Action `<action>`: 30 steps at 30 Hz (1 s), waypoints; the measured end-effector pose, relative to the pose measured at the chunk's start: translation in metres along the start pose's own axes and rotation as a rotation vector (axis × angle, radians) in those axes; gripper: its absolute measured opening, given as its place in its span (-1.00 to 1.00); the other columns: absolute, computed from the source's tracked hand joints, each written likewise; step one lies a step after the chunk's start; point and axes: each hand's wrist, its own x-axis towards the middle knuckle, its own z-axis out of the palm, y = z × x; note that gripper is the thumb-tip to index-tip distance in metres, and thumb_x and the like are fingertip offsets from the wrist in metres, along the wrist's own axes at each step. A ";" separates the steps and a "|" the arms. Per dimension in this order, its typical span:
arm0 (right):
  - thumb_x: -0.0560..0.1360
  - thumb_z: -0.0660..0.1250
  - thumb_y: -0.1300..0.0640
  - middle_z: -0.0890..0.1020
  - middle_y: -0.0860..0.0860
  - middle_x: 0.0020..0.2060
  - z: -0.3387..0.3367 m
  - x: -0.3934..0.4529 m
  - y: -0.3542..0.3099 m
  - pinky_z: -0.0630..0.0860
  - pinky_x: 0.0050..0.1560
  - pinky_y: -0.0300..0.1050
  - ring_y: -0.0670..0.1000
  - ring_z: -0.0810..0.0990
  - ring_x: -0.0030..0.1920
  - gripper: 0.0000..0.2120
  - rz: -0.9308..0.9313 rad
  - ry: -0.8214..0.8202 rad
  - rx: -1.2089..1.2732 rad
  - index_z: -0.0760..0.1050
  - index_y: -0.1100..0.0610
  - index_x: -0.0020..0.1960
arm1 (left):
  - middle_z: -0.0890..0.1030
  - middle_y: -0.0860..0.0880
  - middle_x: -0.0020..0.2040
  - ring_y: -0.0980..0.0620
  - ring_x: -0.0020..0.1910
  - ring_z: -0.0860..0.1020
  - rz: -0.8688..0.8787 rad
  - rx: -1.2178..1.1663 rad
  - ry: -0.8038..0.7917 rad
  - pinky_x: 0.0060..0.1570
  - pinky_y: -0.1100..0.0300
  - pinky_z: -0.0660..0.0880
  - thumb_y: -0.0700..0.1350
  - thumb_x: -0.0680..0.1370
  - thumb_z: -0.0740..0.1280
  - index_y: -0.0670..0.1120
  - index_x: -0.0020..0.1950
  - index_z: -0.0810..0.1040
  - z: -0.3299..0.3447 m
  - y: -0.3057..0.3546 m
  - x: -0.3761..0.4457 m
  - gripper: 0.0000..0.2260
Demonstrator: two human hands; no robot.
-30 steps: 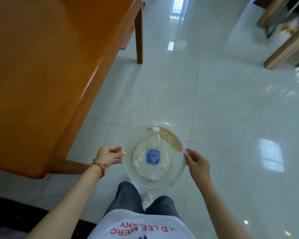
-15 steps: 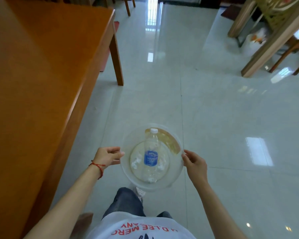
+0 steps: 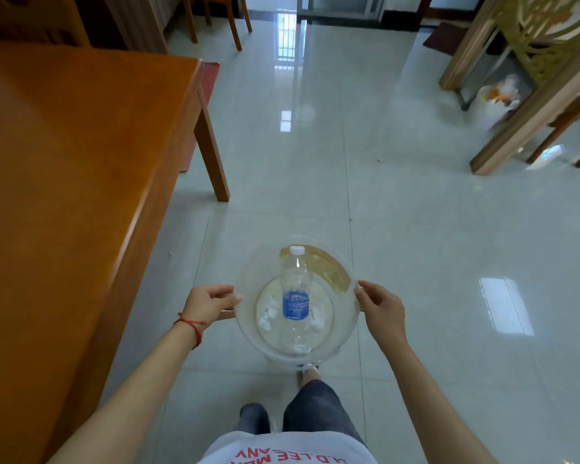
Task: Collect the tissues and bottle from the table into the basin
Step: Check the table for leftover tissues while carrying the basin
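I carry a clear round plastic basin (image 3: 248, 333) in front of me above the tiled floor. My left hand (image 3: 208, 303) grips its left rim and my right hand (image 3: 380, 308) grips its right rim. Inside lies a clear plastic bottle (image 3: 294, 289) with a white cap and a blue label, its cap pointing away from me. Several crumpled white tissues (image 3: 269, 313) lie around the bottle on the basin's bottom. The orange wooden table (image 3: 64, 182) stands to my left, its top bare where I see it.
The table's leg (image 3: 211, 152) stands at its far right corner. Glossy white floor tiles (image 3: 416, 229) stretch ahead. A wooden shelf frame (image 3: 529, 105) with a white bag (image 3: 493, 102) of items beside it stands at the far right. Chair legs (image 3: 235, 25) stand at the back.
The view has risen and swung forward along the table, showing more of the room. The basin stays held between both hands, its contents unmoved.
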 end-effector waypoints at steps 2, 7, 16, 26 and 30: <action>0.47 0.32 0.11 0.65 -0.08 -0.14 0.001 0.040 -0.010 0.45 -0.14 -0.36 -0.22 0.58 -0.12 -0.80 -0.006 -0.004 0.005 0.60 0.09 0.07 | 0.57 -0.11 -0.23 -0.01 -0.30 0.57 0.007 -0.003 0.010 -0.48 0.34 0.55 -0.35 0.39 0.41 -0.39 0.19 0.45 0.013 0.022 0.027 -0.60; 0.48 0.32 0.09 0.65 -0.12 -0.17 0.001 0.134 -0.041 0.48 -0.12 -0.35 -0.23 0.59 -0.12 -0.81 -0.019 -0.045 0.012 0.60 0.08 0.07 | 0.56 -0.10 -0.22 -0.01 -0.29 0.56 0.004 -0.031 0.048 -0.31 0.17 0.58 -0.37 0.39 0.40 -0.39 0.22 0.43 0.044 0.083 0.088 -0.58; 0.47 0.34 0.08 0.65 -0.11 -0.17 0.023 0.272 -0.109 0.56 -0.03 -0.15 -0.15 0.61 -0.11 -0.81 -0.061 -0.110 0.004 0.60 0.09 0.06 | 0.58 -0.08 -0.10 0.02 -0.20 0.58 0.021 -0.034 0.092 -0.27 0.24 0.55 -0.28 0.40 0.42 -0.34 0.26 0.42 0.059 0.174 0.182 -0.54; 0.48 0.32 0.09 0.66 -0.06 -0.15 0.115 0.411 -0.168 0.58 0.03 -0.02 -0.08 0.62 -0.09 -0.80 -0.030 -0.127 -0.017 0.59 0.12 0.06 | 0.53 -0.15 0.00 0.00 -0.18 0.57 -0.013 -0.034 0.086 -0.28 0.28 0.56 -0.30 0.41 0.40 -0.34 0.27 0.41 0.029 0.268 0.325 -0.55; 0.49 0.31 0.11 0.65 -0.06 -0.15 0.155 0.453 -0.195 0.47 -0.18 -0.36 -0.20 0.58 -0.16 -0.81 -0.013 -0.107 -0.049 0.59 0.12 0.07 | 0.52 -0.18 0.05 -0.06 -0.10 0.55 -0.047 -0.028 0.096 -0.17 0.20 0.54 -0.30 0.42 0.39 -0.33 0.27 0.41 0.011 0.300 0.373 -0.56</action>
